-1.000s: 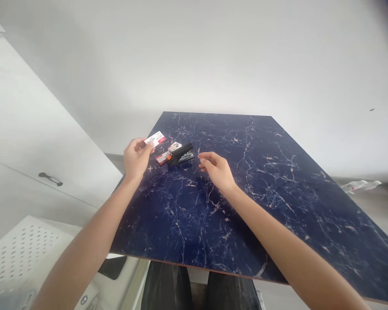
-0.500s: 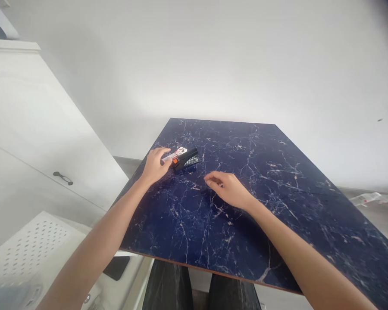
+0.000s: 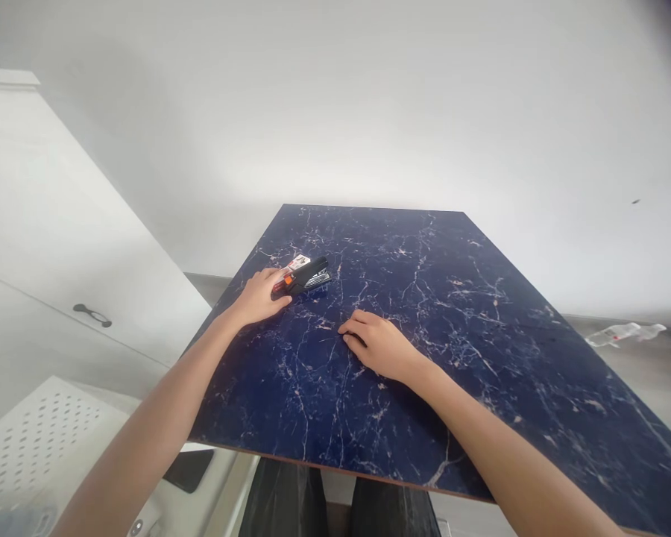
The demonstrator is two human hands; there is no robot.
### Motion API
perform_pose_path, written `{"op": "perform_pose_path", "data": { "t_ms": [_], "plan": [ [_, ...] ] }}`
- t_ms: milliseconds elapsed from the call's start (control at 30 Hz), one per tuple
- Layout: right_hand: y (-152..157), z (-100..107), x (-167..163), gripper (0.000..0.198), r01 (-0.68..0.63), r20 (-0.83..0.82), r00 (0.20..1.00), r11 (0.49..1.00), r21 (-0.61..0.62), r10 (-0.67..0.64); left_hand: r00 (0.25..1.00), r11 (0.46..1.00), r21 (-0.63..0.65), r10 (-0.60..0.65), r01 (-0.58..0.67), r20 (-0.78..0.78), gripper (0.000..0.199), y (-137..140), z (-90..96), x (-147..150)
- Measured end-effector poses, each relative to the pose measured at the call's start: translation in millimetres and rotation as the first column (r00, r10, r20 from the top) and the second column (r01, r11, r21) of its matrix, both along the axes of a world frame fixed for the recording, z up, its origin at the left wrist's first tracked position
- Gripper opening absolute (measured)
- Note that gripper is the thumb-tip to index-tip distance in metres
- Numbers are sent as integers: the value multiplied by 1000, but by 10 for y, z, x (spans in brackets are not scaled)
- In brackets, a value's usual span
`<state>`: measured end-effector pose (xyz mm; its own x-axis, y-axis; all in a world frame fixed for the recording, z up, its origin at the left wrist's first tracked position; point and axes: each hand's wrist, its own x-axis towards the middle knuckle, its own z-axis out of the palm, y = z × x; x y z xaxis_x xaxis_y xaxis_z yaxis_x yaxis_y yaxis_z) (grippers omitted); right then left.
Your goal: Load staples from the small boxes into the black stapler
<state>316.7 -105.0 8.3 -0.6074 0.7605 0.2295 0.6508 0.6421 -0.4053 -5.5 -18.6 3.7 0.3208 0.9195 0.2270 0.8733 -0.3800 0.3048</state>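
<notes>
A black stapler (image 3: 309, 276) with an orange patch near its rear lies on the blue marbled table, its front jaw raised off the base. Behind it, partly covered, is a small white and red box (image 3: 298, 262). My left hand (image 3: 260, 296) rests palm down at the stapler's rear end, thumb and fingers spread on either side of it; whether they press on it I cannot tell. Nearer to me, right of the stapler, my right hand (image 3: 377, 343) lies on the tabletop with fingers loosely bent, thumb apart, holding nothing.
The dark blue table (image 3: 425, 261) reaches back to a white wall (image 3: 369, 112). On the left stands a white cabinet (image 3: 61, 224) with a dark handle. Lower left are a perforated white panel (image 3: 39, 432) and a black flat object (image 3: 188, 468). Clear plastic (image 3: 620, 334) lies beyond the right edge.
My left hand has lowered and closed in around the stapler's rear end. My right hand has settled lower onto the table, nearer to me. The view has shifted slightly; the stapler stays put.
</notes>
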Motion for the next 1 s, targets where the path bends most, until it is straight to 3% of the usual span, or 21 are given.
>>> {"op": "perform_pose_path", "data": {
  "t_ms": [167,433,600,733,833,933,1000],
  "plan": [
    [-16,11,2,28,0,10,1000,1000,-5,0,995,999,-28,-26,29,97,54,-14,52,-20],
    [-31,6,0,27,-5,28,1000,1000,5,4,993,1000,3,-23,23,116,58,-40,31,25],
    [-31,14,6,27,-5,19,1000,1000,-3,5,985,994,54,82,-91,150,47,-7,85,18],
    [-29,11,8,27,-5,19,1000,1000,4,5,921,947,215,153,-241,357,43,-92,189,134],
    [-39,16,9,27,-7,32,999,1000,15,6,943,951,287,13,-114,332,39,-254,216,330],
    [-46,17,9,26,-8,43,999,1000,28,7,973,962,232,-182,146,142,36,-382,183,484],
    [-42,12,8,26,-9,44,999,999,37,7,969,953,211,-237,216,77,39,-375,160,496]
  ]
}}
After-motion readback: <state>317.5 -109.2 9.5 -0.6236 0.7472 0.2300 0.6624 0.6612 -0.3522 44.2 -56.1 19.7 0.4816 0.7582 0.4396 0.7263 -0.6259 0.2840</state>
